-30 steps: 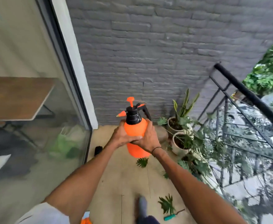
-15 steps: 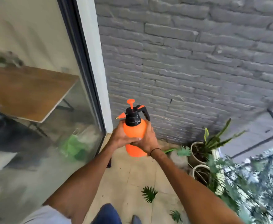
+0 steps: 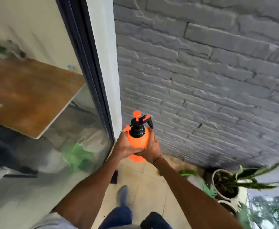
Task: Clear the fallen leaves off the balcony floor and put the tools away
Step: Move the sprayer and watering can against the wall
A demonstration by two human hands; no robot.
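An orange pump sprayer bottle (image 3: 138, 138) with a black cap and trigger is held upright in front of me, above the tan balcony floor (image 3: 149, 187). My left hand (image 3: 124, 145) grips its left side and my right hand (image 3: 152, 148) grips its right side, fingers meeting across the front. The bottle is near the corner where the white door frame (image 3: 105, 80) meets the grey brick wall (image 3: 201, 80). A green leaf (image 3: 187, 173) lies on the floor by the wall.
A glass sliding door (image 3: 36, 113) fills the left side. White pots with plants (image 3: 226, 184) stand at the lower right by the wall. My legs and a foot (image 3: 123, 197) show at the bottom. A small dark object (image 3: 114, 176) sits at the door's base.
I have stepped forward toward the wall corner; the view swung left and closer. The sprayer stays in both hands. The railing and the leaves further back on the floor have left view.
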